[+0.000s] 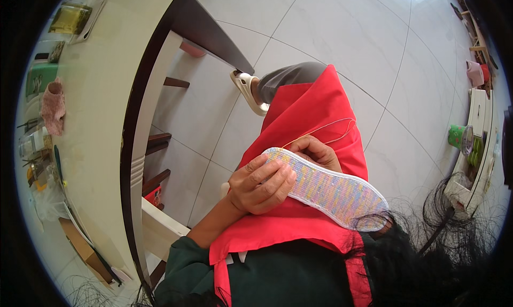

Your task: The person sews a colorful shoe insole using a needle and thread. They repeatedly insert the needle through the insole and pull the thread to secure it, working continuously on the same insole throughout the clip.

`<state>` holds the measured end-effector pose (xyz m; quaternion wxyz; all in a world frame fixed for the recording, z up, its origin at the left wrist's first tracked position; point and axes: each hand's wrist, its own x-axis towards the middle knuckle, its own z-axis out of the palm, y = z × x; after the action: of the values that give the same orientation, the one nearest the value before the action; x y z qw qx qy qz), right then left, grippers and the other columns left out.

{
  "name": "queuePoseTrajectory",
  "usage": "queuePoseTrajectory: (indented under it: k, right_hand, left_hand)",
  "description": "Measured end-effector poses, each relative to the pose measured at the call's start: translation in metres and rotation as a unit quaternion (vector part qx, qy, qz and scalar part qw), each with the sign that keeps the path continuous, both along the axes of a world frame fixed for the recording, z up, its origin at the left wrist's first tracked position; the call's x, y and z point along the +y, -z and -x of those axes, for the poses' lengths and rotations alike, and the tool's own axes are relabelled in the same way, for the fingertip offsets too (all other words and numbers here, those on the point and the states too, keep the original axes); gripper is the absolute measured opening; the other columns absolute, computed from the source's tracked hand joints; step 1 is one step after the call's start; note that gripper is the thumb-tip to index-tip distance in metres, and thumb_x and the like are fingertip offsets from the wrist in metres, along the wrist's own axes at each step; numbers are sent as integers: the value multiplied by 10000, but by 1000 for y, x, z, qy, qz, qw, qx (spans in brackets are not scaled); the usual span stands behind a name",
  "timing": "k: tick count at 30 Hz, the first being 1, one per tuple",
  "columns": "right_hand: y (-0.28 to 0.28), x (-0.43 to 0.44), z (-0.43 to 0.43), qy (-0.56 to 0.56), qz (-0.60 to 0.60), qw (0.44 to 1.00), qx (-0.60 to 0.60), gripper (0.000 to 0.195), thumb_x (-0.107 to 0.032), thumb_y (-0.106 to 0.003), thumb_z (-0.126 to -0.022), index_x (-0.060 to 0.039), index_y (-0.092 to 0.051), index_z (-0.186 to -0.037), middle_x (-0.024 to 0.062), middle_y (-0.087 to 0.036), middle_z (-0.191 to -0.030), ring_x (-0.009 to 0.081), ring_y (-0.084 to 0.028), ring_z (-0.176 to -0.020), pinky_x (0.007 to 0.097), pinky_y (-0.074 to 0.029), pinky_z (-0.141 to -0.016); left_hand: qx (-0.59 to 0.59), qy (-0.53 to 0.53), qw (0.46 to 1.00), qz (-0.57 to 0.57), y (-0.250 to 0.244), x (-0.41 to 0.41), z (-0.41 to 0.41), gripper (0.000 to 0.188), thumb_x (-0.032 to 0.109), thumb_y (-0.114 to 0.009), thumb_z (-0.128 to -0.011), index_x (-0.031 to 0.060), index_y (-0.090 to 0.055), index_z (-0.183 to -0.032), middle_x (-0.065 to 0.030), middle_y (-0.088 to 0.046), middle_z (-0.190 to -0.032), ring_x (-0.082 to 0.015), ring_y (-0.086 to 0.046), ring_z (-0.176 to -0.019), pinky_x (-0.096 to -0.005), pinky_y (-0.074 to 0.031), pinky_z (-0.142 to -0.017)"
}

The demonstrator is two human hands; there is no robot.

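A knitted-look insole [336, 190] in pastel stripes with white edge binding lies slantwise over the red apron on my lap. My left hand [262, 182] grips its upper-left end, with the fingers spread across the patterned face. Behind the upper edge, my right hand [316, 152] is curled close to the binding; its fingertips are partly hidden, and whether it holds a needle cannot be seen. A pale yellowish thread [320, 127] runs from the binding near that end, loops over the apron and comes back towards my right hand.
To the left stands a long pale table [100, 118] with a dark edge, bearing a pink cloth [53, 106], a green box [40, 77] and a container of yellow liquid [70, 18]. Chair legs show beneath. At far right a green patterned cup [457, 136] stands by a white drawer unit [478, 108].
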<state>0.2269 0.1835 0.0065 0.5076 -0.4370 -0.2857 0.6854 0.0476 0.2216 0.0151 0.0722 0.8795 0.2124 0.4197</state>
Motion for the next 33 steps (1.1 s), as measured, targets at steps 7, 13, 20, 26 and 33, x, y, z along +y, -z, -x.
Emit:
queuePoseTrajectory:
  k: [7,13,20,26,33]
  right_hand:
    - [0,3,-2,-25,0,993,118,68,-55,-506,-959,-18,-559,-981,18,-581,-963,67,-541,-904,218,-439,-790]
    - [1,3,0,-28,-25,993,115,82,-70,-500,-966,-24,-558,-1002,13,-580,-983,65,-545,-907,214,-442,-791]
    - [1,2,1,-25,-20,976,213,173,-110,-584,-922,-4,-548,-1054,43,-590,-1037,93,-568,-957,230,-464,-838]
    - [-2,4,-1,-52,-36,978,200,315,-161,-653,-878,19,-539,-1109,72,-594,-1103,121,-578,-1016,257,-474,-880]
    - [-5,3,2,-46,-35,965,257,348,-161,-651,-875,35,-533,-1138,85,-597,-1106,140,-584,-1032,269,-482,-903]
  left_hand:
    - [-18,-4,1000,2,-1,0,-5,141,78,-682,-775,88,-658,-913,-24,-633,-971,-195,-619,-941,-364,-574,-821]
    - [-22,-1,1000,18,0,-2,-7,157,75,-686,-771,90,-652,-923,-25,-626,-991,-203,-614,-947,-355,-579,-804]
    - [-8,1,1000,23,1,-3,-6,172,73,-683,-765,95,-649,-932,-21,-620,-999,-200,-611,-951,-361,-575,-809]
    - [-21,-35,999,-3,2,-3,-7,120,115,-652,-761,142,-642,-877,29,-623,-957,-154,-630,-918,-342,-565,-817]
    - [-25,-21,999,-17,-1,0,-7,137,101,-665,-770,109,-640,-905,-4,-615,-968,-185,-611,-935,-370,-563,-827]
